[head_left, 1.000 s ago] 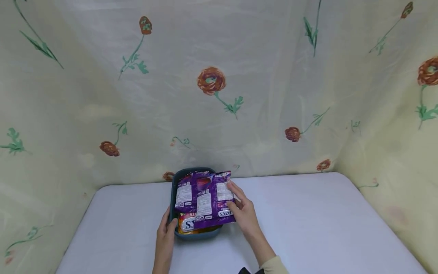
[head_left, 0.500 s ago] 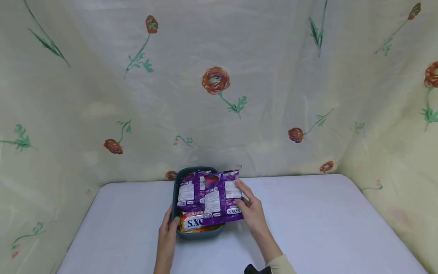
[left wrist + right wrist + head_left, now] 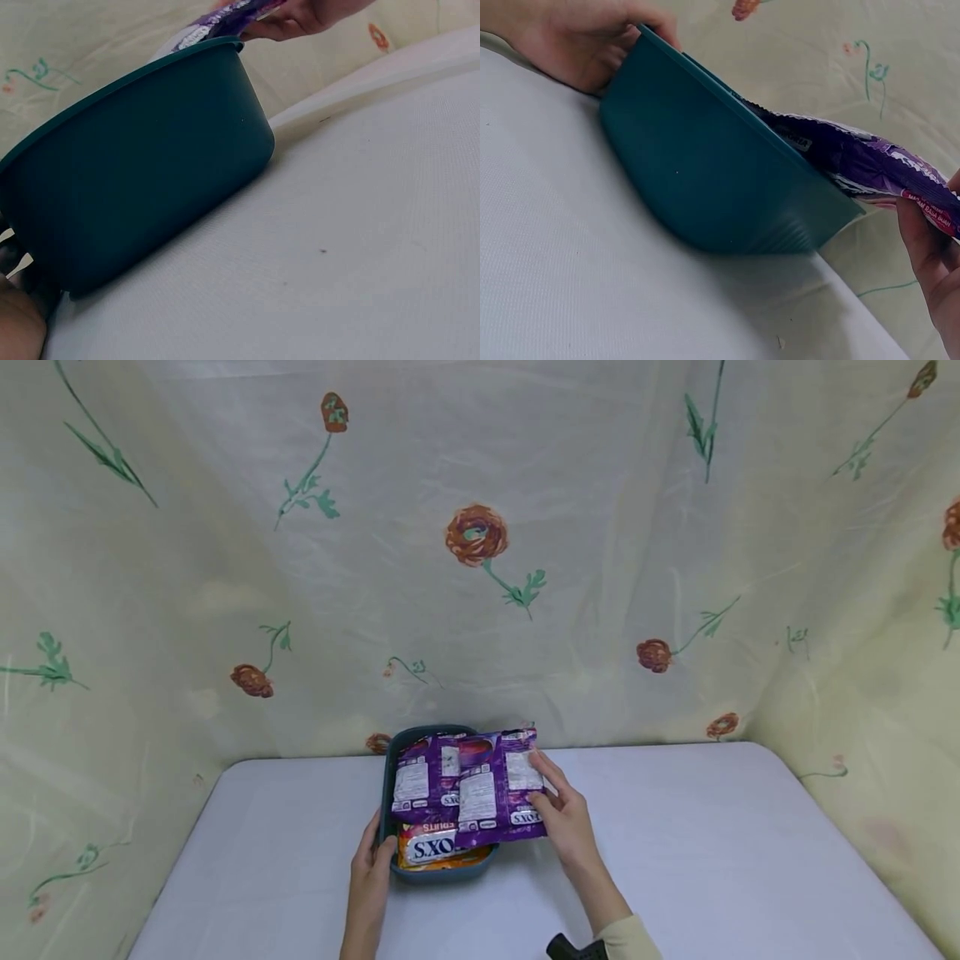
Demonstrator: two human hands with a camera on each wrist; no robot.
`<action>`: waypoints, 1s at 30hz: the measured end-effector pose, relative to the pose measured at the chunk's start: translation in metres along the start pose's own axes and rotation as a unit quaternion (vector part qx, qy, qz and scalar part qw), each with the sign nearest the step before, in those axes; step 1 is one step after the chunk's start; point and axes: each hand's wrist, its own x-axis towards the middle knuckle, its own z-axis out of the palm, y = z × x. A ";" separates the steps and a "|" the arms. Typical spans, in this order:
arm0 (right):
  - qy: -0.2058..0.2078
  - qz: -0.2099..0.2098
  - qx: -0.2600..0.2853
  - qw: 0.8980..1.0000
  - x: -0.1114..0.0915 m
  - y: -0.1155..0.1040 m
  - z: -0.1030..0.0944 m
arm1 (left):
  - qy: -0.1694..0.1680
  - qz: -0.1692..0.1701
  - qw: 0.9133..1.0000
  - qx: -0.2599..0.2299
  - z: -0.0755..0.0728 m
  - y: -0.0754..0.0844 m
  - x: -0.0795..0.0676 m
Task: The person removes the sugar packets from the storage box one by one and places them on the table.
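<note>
A teal plastic tub (image 3: 442, 876) stands at the back of the table. My left hand (image 3: 367, 885) holds its left side, with the thumb over the rim and the fingers outside, as the right wrist view shows. My right hand (image 3: 572, 835) pinches the right edge of a purple Fox's candy packet (image 3: 480, 793), thumb on top. That packet overhangs the tub's right rim; in the right wrist view the packet (image 3: 862, 161) tilts out over the wall. Inside the tub lie another purple packet (image 3: 414, 785) and an orange Fox's packet (image 3: 431, 850), both partly covered.
The white-covered table (image 3: 697, 860) extends to both sides of the tub. A flowered cloth (image 3: 570, 635) hangs just behind the tub and along both sides. A black device (image 3: 573, 948) sits by the right sleeve.
My right hand has drawn the purple packet rightward, uncovering more of the orange packet and the other purple one. The left hand keeps its hold on the tub. The head view has shifted slightly.
</note>
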 end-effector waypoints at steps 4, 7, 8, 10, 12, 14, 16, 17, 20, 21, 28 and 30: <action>0.005 0.007 0.003 1.000 0.000 -0.001 -0.003 | 0.000 0.000 1.000 0.005 0.001 -0.001 0.000; 0.012 0.011 0.000 1.000 0.001 -0.002 -0.005 | 0.000 0.006 1.000 0.004 0.000 -0.002 0.000; 0.013 0.011 -0.001 1.000 0.001 -0.002 -0.006 | 0.001 0.009 1.000 0.003 0.000 -0.002 0.000; 0.016 0.014 0.002 1.000 0.002 -0.002 -0.009 | 0.001 0.014 1.000 0.005 -0.001 -0.003 0.000; 0.017 0.014 0.004 1.000 0.004 -0.001 -0.012 | 0.001 0.015 1.000 0.006 -0.001 -0.003 0.000; 0.018 0.011 0.005 1.000 0.005 -0.001 -0.015 | 0.000 0.014 1.000 0.009 -0.001 -0.003 0.000; 0.022 0.011 -0.001 1.000 0.006 0.000 -0.018 | 0.000 0.014 1.000 0.008 -0.001 -0.003 0.000; 0.023 0.010 -0.003 1.000 0.006 0.000 -0.019 | -0.001 0.013 1.000 0.007 -0.001 -0.003 0.001; 0.027 0.009 -0.013 1.000 0.008 0.000 -0.023 | -0.005 0.012 1.000 0.005 -0.001 -0.003 0.001; 0.027 0.008 -0.017 0.999 0.008 0.000 -0.024 | -0.006 0.012 1.000 0.005 -0.001 -0.002 0.001; 0.034 0.016 -0.013 0.999 0.009 0.001 -0.030 | -0.007 0.010 1.000 0.005 -0.001 -0.001 0.000; 0.033 0.015 -0.010 0.999 0.009 0.001 -0.032 | -0.006 0.009 1.000 0.004 0.000 -0.001 0.000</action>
